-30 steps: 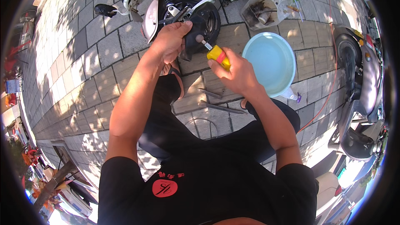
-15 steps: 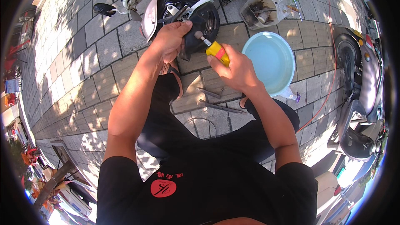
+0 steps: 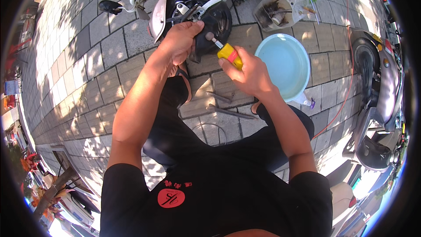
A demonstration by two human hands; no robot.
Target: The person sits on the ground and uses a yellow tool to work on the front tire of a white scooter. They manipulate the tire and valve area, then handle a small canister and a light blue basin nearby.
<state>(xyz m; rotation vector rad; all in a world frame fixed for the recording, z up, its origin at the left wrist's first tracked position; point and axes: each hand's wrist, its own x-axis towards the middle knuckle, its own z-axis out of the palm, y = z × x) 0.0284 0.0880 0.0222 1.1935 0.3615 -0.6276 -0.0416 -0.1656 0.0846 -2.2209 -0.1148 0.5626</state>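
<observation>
My left hand [image 3: 180,41] is closed on a sheet of black rubber, an inner tube [image 3: 202,46] by its look, drawn out at the scooter's wheel [image 3: 224,17]. In my right hand [image 3: 251,75] is a yellow hand-held grinder [image 3: 228,55] with a red band. Its short metal shaft ends in a round greyish tip [image 3: 209,36], held over the rubber; whether it touches cannot be made out. The fingertips of my left hand are partly hidden behind the rubber.
Right of the wheel stands a water-filled blue basin [image 3: 262,57], below a cut-open plastic container [image 3: 263,21] of tools. Two metal bars [image 3: 232,113] and a thin wire loop [image 3: 224,131] lie between my feet. A red cord [image 3: 352,68] crosses the paving, with another scooter [image 3: 386,92] farther right.
Hardly anything differs. The black rubber lies slightly differently beside my left hand, and the grinder has shifted a touch. Both hands keep their hold.
</observation>
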